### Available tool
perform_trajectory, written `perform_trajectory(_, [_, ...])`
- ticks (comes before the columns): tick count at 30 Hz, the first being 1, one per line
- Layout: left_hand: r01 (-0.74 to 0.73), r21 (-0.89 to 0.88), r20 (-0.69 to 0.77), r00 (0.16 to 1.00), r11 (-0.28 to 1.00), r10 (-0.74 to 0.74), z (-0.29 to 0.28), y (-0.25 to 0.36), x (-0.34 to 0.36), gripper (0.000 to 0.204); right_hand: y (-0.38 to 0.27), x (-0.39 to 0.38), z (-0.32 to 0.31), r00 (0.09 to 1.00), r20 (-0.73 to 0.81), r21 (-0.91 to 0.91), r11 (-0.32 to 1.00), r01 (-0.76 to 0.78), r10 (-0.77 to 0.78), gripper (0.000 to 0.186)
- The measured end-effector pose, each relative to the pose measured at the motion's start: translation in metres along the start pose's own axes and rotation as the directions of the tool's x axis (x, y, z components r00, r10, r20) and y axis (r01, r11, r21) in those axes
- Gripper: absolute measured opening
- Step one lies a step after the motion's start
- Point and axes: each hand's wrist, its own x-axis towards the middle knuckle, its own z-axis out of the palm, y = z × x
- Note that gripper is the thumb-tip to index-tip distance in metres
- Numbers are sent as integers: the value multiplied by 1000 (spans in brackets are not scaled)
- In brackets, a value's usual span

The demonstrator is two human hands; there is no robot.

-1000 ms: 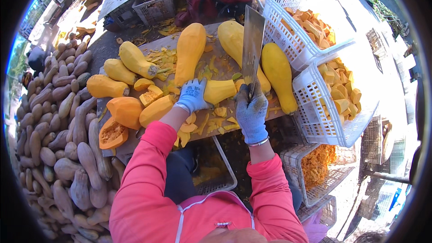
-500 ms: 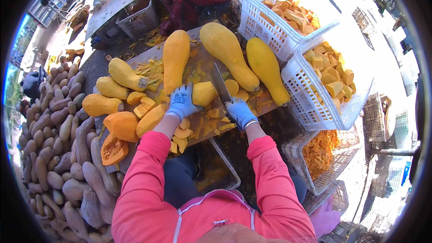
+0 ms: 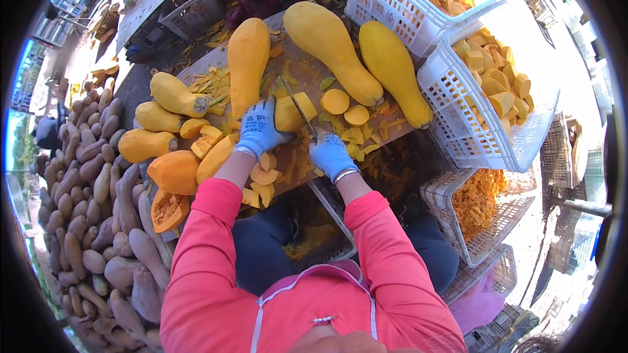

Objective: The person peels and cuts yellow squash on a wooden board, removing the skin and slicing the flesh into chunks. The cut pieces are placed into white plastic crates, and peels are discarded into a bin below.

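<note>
Two gloved hands on one peeled squash chunk (image 3: 292, 112): left hand (image 3: 258, 129) fingers curl round it on the board, right hand (image 3: 330, 154) clenches the cleaver (image 3: 297, 106) handle; blade bites just beside left fingertips, a roll risks a cut

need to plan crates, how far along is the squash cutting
Done: cut chunks fill two white baskets. In hand: the left hand steadies a peeled squash piece while the right hand holds the knife on it. Left: three peeled squashes on the board and a big unpeeled pile.
</note>
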Motion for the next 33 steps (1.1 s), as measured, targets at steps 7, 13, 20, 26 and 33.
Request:
perform_trajectory(7, [-27, 8, -55, 998, 1000, 28, 5, -7, -1, 113, -10, -3, -45, 958, 275, 395, 899, -189, 81, 32])
perform_trajectory(13, [-6, -11, -27, 1000, 1000, 6, 3, 5, 0, 112, -8, 22, 5, 990, 44, -200, 970, 142, -136, 36])
perform_trajectory(20, [-1, -35, -120, 993, 999, -4, 18, -7, -2, 114, -28, 45, -8, 999, 30, -54, 998, -37, 39, 35])
perform_trajectory(26, [5, -120, -131, 991, 993, -21, 25, -30, -11, 117, -8, 25, -29, 996, 82, 245, 969, -1, -20, 36])
perform_trajectory(33, [49, -87, -3, 999, 995, -50, 4, -18, -2, 110, 8, -30, -101, 992, 27, 492, 862, -121, 124, 29])
